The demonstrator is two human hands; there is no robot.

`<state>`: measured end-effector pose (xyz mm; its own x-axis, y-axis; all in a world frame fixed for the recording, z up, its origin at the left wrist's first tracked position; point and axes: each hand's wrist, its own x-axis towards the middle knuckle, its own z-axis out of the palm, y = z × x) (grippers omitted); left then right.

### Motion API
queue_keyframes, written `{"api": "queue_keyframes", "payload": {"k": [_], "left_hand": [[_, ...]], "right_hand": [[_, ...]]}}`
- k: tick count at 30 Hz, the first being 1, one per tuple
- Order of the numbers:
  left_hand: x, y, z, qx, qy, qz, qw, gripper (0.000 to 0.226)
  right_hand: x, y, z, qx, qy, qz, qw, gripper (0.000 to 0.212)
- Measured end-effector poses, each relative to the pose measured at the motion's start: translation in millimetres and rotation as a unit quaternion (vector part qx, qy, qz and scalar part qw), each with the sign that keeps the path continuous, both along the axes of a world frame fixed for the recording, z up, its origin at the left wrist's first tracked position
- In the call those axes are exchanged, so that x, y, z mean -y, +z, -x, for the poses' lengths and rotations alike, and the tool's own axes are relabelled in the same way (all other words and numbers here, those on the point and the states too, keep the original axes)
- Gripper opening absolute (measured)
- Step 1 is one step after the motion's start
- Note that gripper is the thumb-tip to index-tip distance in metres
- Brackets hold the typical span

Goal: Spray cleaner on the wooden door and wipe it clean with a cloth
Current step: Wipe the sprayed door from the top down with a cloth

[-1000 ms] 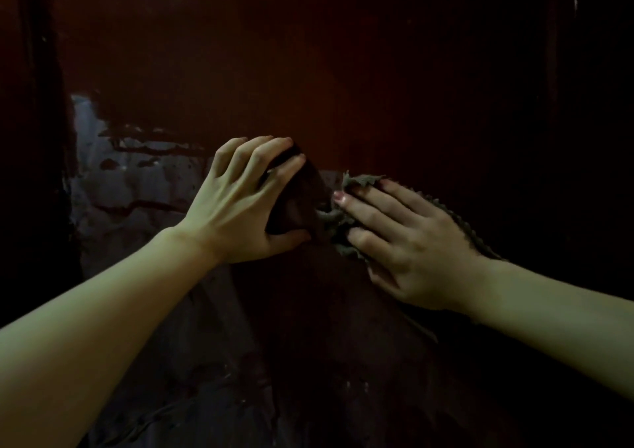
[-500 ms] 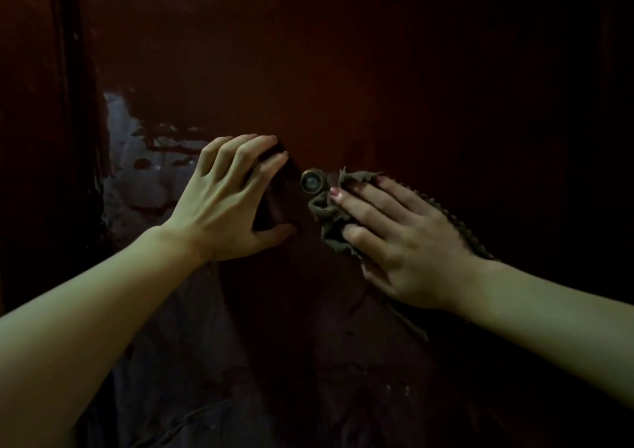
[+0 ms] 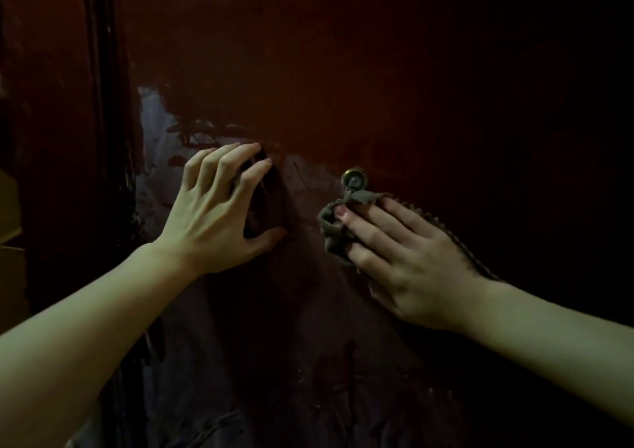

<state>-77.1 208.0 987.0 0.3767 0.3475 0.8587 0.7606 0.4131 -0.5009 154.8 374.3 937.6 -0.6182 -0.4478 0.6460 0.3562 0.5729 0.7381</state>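
Wiping is under way on the door [image 3: 343,70]. The right hand [image 3: 404,258] presses a cloth [image 3: 334,231] flat against the wood just below the peephole [image 3: 353,180], fingers nearly straight, the cloth bunched at their tips. The left hand [image 3: 219,217] braces on the door beside it, fingers spread and arched, holding nothing. Pale smears show left of that hand (wet or residue, I cannot tell), so that patch probably needs more passes. No sprayer in sight.

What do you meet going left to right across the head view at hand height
Dark door frame edge → left hand resting on the wooden door → brass peephole → right hand pressing the cloth.
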Motion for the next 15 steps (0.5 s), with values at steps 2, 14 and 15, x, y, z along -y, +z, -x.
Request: {"api": "queue_keyframes", "payload": {"k": [2, 14, 15], "left_hand": [[0.9, 0.0, 1.9, -0.004, -0.005, 0.006, 1.000, 0.084], [9.8, 3.1, 11.2, -0.029, -0.036, 0.032, 0.998, 0.080], [11.6, 2.0, 13.1, -0.029, -0.037, 0.030, 0.998, 0.080]], "right_hand": [[0.6, 9.9, 1.6, 0.004, 0.002, -0.008, 1.000, 0.035], [29.2, -3.3, 47.0, 0.003, 0.016, 0.015, 1.000, 0.032], [29.2, 0.9, 46.4, 0.006, 0.014, 0.010, 1.000, 0.033]]}}
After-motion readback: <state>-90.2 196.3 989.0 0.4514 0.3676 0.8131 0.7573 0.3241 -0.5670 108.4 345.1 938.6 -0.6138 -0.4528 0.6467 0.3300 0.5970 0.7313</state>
